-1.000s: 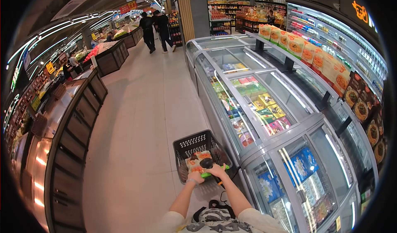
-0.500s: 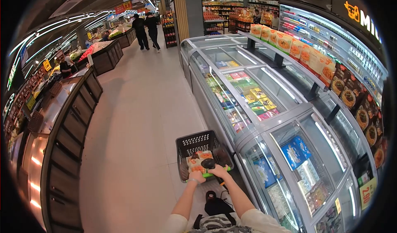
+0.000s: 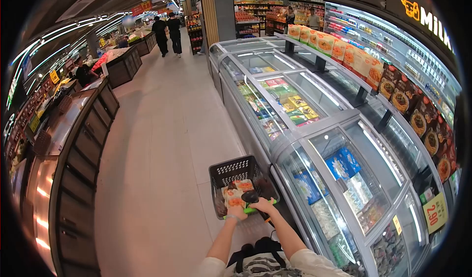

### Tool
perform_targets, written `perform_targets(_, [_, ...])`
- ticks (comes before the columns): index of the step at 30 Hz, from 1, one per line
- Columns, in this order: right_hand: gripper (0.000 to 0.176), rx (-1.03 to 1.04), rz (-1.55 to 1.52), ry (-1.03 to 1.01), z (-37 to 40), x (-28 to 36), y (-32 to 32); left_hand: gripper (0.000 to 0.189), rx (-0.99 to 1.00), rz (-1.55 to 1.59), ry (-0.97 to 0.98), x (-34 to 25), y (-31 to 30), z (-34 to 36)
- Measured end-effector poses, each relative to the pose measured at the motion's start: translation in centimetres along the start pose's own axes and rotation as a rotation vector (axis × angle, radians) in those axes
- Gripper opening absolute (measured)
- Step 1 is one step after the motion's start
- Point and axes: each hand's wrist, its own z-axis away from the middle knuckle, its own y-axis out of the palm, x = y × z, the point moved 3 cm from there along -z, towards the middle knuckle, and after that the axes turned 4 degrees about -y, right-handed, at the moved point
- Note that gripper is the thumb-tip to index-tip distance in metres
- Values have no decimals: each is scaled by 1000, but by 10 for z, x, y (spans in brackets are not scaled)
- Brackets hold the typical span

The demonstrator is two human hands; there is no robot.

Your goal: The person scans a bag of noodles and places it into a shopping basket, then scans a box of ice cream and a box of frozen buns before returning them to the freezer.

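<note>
Both of my hands hold the green handle (image 3: 250, 210) of a dark shopping cart with a perforated basket (image 3: 231, 168) in front of me. My left hand (image 3: 236, 212) is closed around the handle's left part, with a band on the wrist. Farther right, my right hand (image 3: 263, 205) is wrapped round the same handle. Between and just beyond the hands sits a dark rounded piece (image 3: 250, 197), whose kind I cannot make out. Orange-and-white food packages (image 3: 233, 197) lie in the basket, partly hidden by that piece and my left hand.
Glass-topped freezers (image 3: 290, 141) run close along the cart's right side, with food boxes displayed above. A dark wooden counter (image 3: 83, 164) lines the left. Two people in dark clothes (image 3: 167, 35) are ahead in the aisle, near a pillar (image 3: 216, 16).
The freezers have shifted slightly left and toward me in view, while the cart stays before me. My hands keep their hold. My dark shoe has slipped from sight below.
</note>
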Motion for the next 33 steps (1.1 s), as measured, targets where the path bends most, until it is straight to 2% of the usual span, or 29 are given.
perform_targets(3, [52,50,11,-2,21,4,-5,35,-31,12,-6,-4,9,18])
perform_targets(8, [52,-4,74,-29,23,-28,12,34,-13,-2,-21,-12,26,33])
perform_targets(17, [55,88,70,-57,105,-45,11,31,-51,53,-45,-39,69,96])
perform_targets(19, [59,22,78,-48,118,-49,11,31,-75,62,-67,-48,77,111])
perform_targets(20, [57,5,40,-20,123,-58,16,32,-29,65,-105,-54,78,121])
perform_targets(24, [47,26,49,69,152,-67,13,31,-94,45,-80,-69,106,150])
perform_targets(27, [69,263,66,121,175,-83,12,31,-89,60,-82,-84,122,175])
perform_targets(28, [67,259,44,114,190,-80,6,32,-77,74,-84,-90,125,185])
perform_targets(31, [43,72,-19,105,210,-93,11,32,-82,76,-116,-100,139,205])
perform_targets(33, [45,65,-32,128,222,-99,12,32,-92,65,-114,-107,149,216])
